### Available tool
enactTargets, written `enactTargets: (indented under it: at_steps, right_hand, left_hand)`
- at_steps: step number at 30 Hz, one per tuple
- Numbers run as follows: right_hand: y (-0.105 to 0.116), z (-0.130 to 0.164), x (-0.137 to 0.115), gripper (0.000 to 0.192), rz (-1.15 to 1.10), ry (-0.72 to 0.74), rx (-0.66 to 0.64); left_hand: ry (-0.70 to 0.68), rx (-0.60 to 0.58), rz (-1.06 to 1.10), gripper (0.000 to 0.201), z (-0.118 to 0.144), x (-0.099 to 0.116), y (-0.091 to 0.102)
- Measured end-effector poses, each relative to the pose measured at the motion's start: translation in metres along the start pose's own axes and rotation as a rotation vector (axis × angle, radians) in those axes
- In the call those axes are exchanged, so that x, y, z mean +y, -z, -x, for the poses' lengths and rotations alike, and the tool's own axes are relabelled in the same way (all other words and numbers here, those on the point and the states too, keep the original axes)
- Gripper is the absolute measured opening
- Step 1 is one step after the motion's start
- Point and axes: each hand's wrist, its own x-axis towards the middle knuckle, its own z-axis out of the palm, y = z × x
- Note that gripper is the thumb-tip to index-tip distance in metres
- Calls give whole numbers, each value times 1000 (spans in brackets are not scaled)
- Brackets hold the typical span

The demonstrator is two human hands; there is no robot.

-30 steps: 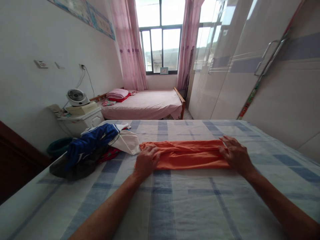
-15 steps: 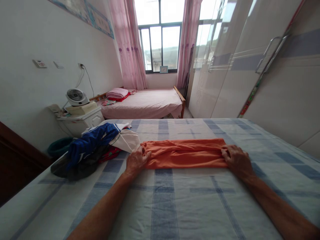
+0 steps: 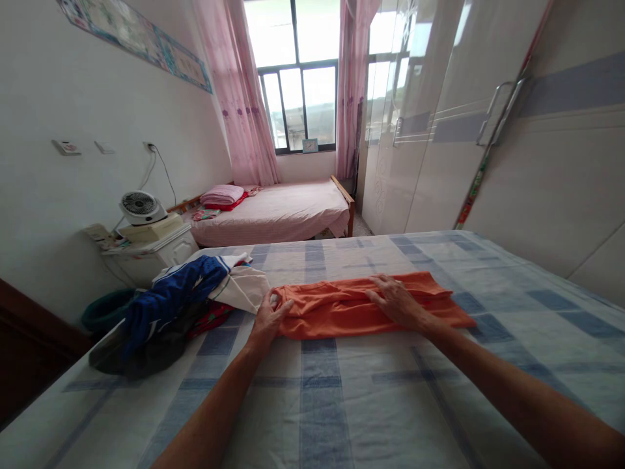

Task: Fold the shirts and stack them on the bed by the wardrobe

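Note:
An orange garment (image 3: 336,316), folded into a long strip, lies crosswise on the bed. My left hand (image 3: 269,319) grips its left end, thumb on top and fingers at the far edge. On the middle of the strip rests my right hand (image 3: 394,301), palm down with its fingers stretched out. Past that hand, the right end of the cloth spreads loose with slightly uneven edges. What kind of garment it is cannot be made out.
A heap of clothes (image 3: 170,306), blue, white, dark and red, lies left of my left hand. The checked bedsheet (image 3: 319,397) stretches around the cloth. Beyond stand a pink-covered bed (image 3: 283,208), a bedside cabinet (image 3: 159,257) with a fan (image 3: 141,206), and a wardrobe (image 3: 439,169) at right.
My right hand has left the garment's right end and moved left onto its middle, flattening out. The right end has spread a little. My left hand keeps hold of the left end.

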Motion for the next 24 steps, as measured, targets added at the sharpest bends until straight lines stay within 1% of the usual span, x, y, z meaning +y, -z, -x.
enactTargets:
  at_steps: [2,3,5,7,8,10,12,14,17,19,21,23,24]
  right_hand:
    - [-7,-5,-9,30,-72,14,-50]
    - [-9,-5,-13,26,-116,44,-65]
    - [-12,-2,-19,18,-208,121,-66]
    - [-14,2,-23,16,-275,168,-45]
    - [-14,4,-23,17,-292,165,-23]
    - [-15,5,-23,18,-278,109,45]
    - [-18,5,-24,27,-219,31,103]
    - [-21,5,-28,32,-179,37,71]
    - [-20,10,-35,19,-199,198,-51]
    - [-16,14,-37,18,-216,254,-60]
    - [-13,18,-34,21,-213,220,-6]
    - [-11,20,-25,28,-174,150,48]
    - [-12,20,-20,32,-144,124,48]
  left_hand:
    - [29,16,26,76,-2,-2,2]
    - [39,30,23,78,-3,-3,3]
    - [41,62,-1,82,-5,-5,5]
    - [27,75,-18,78,-6,-5,5]
    - [28,83,-21,75,-7,-5,5]
    - [50,107,-12,65,-7,-5,5]
    - [86,106,-4,53,-7,-5,5]
    - [114,42,-8,47,-7,-4,8]
    - [146,-127,-17,45,-5,-3,12]
    - [157,-214,5,42,-4,-2,12]
    - [163,-263,55,41,-3,-1,11]
    - [166,-281,124,42,-1,0,7]
    - [169,-286,158,43,-1,1,5]
